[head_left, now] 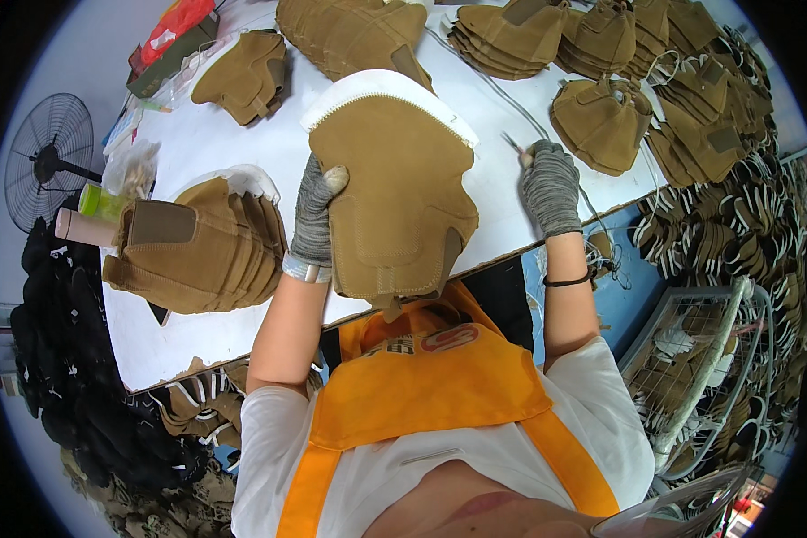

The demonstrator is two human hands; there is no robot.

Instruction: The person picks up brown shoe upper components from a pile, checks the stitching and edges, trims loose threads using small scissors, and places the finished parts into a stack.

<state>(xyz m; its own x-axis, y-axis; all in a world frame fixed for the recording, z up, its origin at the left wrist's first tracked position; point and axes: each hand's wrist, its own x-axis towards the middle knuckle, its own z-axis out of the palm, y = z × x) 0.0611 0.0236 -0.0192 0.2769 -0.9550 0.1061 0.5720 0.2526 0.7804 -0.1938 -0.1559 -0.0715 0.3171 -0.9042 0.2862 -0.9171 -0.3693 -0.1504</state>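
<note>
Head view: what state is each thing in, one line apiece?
Brown upper: raised, white edge away from body
Left hand: gripping the upper's left side
Right hand: closed on small pointed tool
Left pile of uppers: stacked on table
Fan: spinning or still, cannot tell

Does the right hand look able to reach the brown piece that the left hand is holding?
Probably yes: only white tabletop shows between the right hand and the brown piece, though that hand seems to hold a small tool.
</note>
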